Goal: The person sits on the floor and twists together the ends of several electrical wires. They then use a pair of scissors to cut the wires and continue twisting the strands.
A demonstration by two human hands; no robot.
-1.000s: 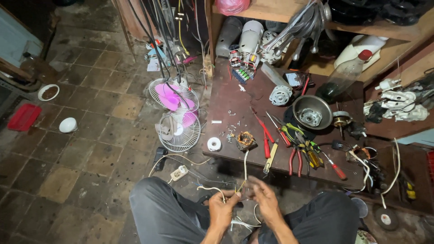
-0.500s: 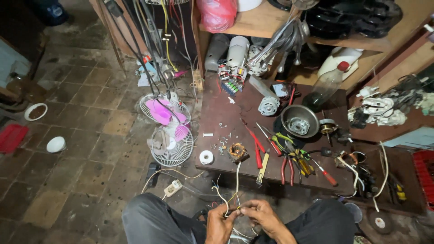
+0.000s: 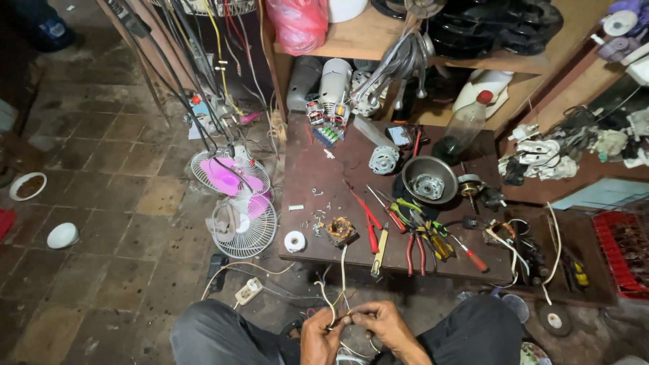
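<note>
One head-worn view looks steeply down, fairly near, over the workbench (image 3: 318,223).

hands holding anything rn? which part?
Both: the left hand and right hand pinch the free ends of the thin wires that run up to the copper coil on the table edge.

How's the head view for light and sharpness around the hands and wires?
Head view: bench evenly lit and sharp; wide-angle bending at the edges; left hand and right hand sit low in dimmer light, slightly soft, pinching thin pale wires; top-left floor corner falls into dark shadow; no strong glare.
</note>
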